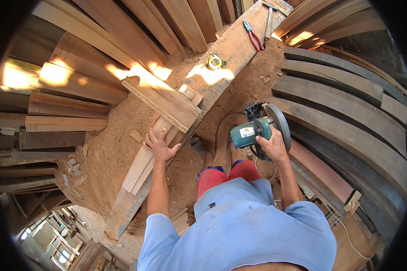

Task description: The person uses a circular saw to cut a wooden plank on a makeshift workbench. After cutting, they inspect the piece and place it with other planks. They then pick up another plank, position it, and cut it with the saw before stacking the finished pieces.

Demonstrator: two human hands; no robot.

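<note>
My right hand (272,143) grips a green circular saw (246,133) by its handle. The saw is held up to the right of a long plank bench (122,214), with its round dark guard on the right side. My left hand (160,147) has its fingers spread and rests on pale wooden strips (141,170) lying along the bench. Across these strips, just beyond my left fingers, a short wide board (167,103) lies at an angle. A small wood block (191,95) sits by that board's far edge.
Farther up the bench lie a yellow tape measure (215,62), red-handled pliers (255,37) and a hammer (269,22). Stacked timber (72,115) lines the left and far sides; long curved-looking planks (339,101) fill the right. Sawdust (106,158) covers the ground. A cord (218,128) hangs near my legs.
</note>
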